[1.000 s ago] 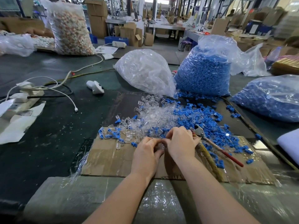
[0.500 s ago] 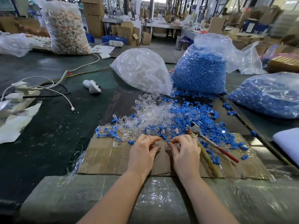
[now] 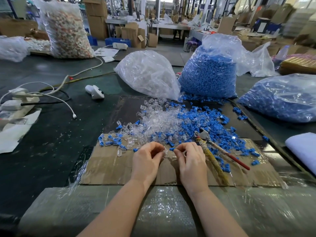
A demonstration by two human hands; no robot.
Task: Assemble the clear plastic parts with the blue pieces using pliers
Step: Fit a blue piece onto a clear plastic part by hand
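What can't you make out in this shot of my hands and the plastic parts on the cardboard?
Head view only:
- What the left hand and right hand pinch: curled fingers hide most of it; only small clear plastic parts show between them.
- Whether any piece is already joined: too small.
- The jaws of the red-handled metal pliers: partly buried in loose blue plastic pieces.
- The white foam sheet: cut off by the right edge.
- The far workshop: blurred.

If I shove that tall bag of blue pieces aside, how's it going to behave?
The blue bag would probably feel heavy: it is packed nearly full. It would likely slump rather than slide stiffly, since the thin plastic is soft and crumpled. It may shed more pieces; loose blue pieces already lie at its base.
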